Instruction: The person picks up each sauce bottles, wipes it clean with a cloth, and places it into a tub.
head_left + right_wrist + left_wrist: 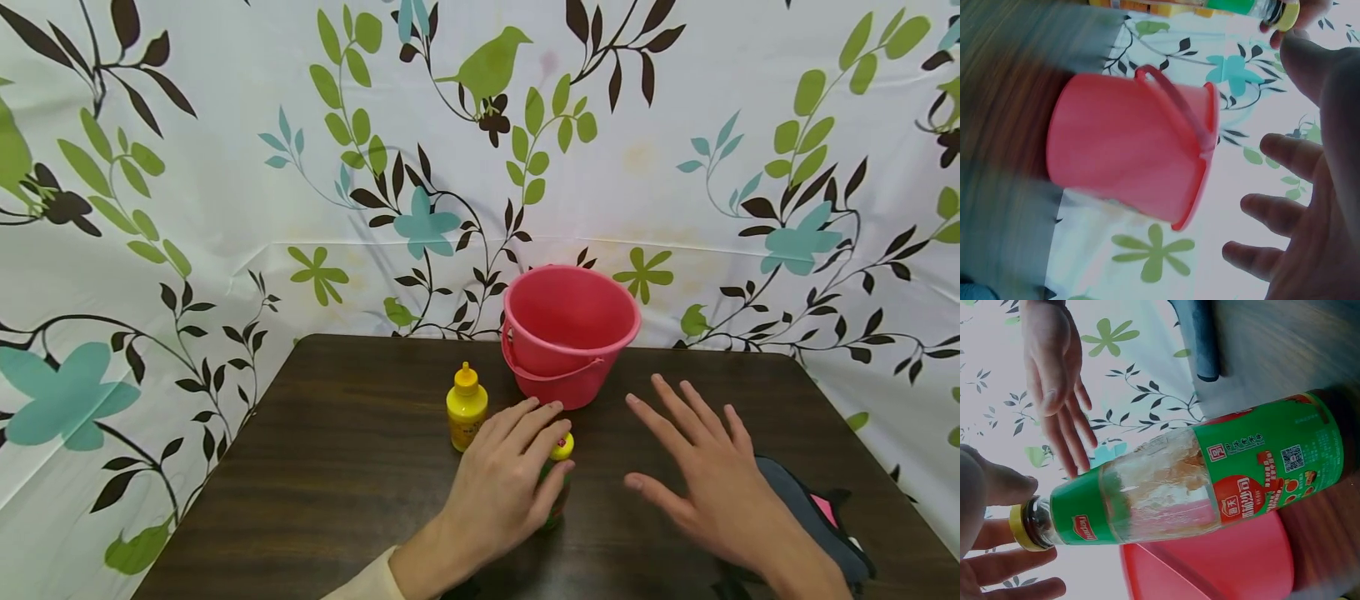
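A glass sauce bottle with green labels and a yellow cap stands upright on the table. My left hand is at its top, fingers fairly straight and spread around the cap; the left wrist view shows a gap between thumb and cap. In the head view this hand hides part of the bottle. My right hand hovers over the table to the right, fingers spread, holding nothing. Ahead of it, a pink bucket stands upright with its handle down. A small yellow bottle with a pointed cap stands left of the sauce bottle.
The dark wooden table reaches back to a white curtain printed with leaves and birds. A dark grey-blue soft item with a pink patch lies at the right, partly hidden beneath my right hand and forearm.
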`<control>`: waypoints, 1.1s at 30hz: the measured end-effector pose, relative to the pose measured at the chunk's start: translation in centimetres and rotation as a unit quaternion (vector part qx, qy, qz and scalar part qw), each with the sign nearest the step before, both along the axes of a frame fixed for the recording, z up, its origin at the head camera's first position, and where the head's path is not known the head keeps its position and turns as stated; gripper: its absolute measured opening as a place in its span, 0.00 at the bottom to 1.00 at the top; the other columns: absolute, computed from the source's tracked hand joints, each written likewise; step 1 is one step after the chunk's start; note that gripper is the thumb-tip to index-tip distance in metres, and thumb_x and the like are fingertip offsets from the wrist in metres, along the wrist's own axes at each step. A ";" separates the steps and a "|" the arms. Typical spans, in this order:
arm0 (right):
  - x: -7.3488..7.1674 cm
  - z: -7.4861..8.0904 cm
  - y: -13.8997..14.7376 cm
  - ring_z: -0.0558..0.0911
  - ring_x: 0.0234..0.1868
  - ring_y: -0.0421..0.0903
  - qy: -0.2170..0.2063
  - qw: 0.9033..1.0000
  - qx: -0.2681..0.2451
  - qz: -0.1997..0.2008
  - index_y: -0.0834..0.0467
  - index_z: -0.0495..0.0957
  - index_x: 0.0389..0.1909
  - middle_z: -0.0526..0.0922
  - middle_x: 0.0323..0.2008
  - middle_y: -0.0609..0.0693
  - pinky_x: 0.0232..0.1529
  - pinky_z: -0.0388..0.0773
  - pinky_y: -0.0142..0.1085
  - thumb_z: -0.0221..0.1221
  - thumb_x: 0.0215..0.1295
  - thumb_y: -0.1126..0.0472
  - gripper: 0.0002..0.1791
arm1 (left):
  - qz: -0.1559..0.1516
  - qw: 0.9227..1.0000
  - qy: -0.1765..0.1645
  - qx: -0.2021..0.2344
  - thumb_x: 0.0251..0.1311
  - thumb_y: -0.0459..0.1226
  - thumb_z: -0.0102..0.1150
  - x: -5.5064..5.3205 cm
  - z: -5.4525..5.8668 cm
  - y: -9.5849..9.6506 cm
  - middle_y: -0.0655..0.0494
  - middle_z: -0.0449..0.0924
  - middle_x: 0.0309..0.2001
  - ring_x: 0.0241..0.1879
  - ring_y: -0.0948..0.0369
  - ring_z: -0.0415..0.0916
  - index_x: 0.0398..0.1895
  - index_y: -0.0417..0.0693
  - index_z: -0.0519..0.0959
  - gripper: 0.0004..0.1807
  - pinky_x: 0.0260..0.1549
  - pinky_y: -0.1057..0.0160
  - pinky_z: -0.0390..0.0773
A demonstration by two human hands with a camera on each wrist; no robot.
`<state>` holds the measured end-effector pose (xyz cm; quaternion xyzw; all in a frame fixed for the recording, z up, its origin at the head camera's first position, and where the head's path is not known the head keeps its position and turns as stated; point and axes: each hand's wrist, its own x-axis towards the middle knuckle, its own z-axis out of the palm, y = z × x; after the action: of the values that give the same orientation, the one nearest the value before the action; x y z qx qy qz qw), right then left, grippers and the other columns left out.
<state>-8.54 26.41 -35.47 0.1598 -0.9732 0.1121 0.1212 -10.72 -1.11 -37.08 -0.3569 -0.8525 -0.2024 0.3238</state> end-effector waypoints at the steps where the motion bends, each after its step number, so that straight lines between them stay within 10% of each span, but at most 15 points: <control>1: 0.0 -0.1 0.2 0.53 0.83 0.68 -0.003 1.000 -0.001 -0.006 0.33 0.55 0.84 0.51 0.87 0.53 0.69 0.47 0.82 0.66 0.64 0.31 0.50 | 0.003 1.000 0.001 -0.012 0.63 0.48 0.72 0.1 0.1 0.0 0.57 0.83 0.66 0.68 0.54 0.78 0.60 0.54 0.85 0.23 0.67 0.51 0.79; 10: -0.7 -2.3 3.4 0.47 0.81 0.78 -0.094 0.990 0.021 -0.101 0.33 0.49 0.85 0.45 0.86 0.64 0.66 0.43 0.86 0.58 0.62 0.20 0.55 | 0.002 0.993 -0.041 -0.109 0.67 0.58 0.64 0.7 0.2 -0.3 0.59 0.67 0.81 0.81 0.53 0.63 0.76 0.59 0.73 0.36 0.76 0.40 0.68; 23: -1.9 -8.9 9.3 0.39 0.70 0.96 -0.289 0.937 0.064 -0.185 0.45 0.38 0.87 0.40 0.79 0.81 0.51 0.42 0.95 0.48 0.60 0.13 0.65 | 0.008 0.985 -0.067 -0.160 0.67 0.65 0.59 1.2 0.2 -0.4 0.61 0.52 0.87 0.85 0.50 0.51 0.84 0.62 0.59 0.46 0.76 0.31 0.63; 33: -1.9 -11.1 10.4 0.33 0.70 0.96 -0.324 0.924 0.031 -0.199 0.39 0.29 0.87 0.33 0.79 0.80 0.48 0.36 0.95 0.48 0.57 0.11 0.67 | 0.002 0.982 -0.089 -0.168 0.67 0.65 0.59 1.2 0.1 -0.6 0.60 0.48 0.87 0.84 0.48 0.52 0.85 0.62 0.55 0.48 0.74 0.31 0.65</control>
<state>-10.47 36.83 -46.58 -0.0787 -0.9742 0.1006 -0.1860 -9.48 -1.68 -36.97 -0.3849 -0.9005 -0.0864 0.1830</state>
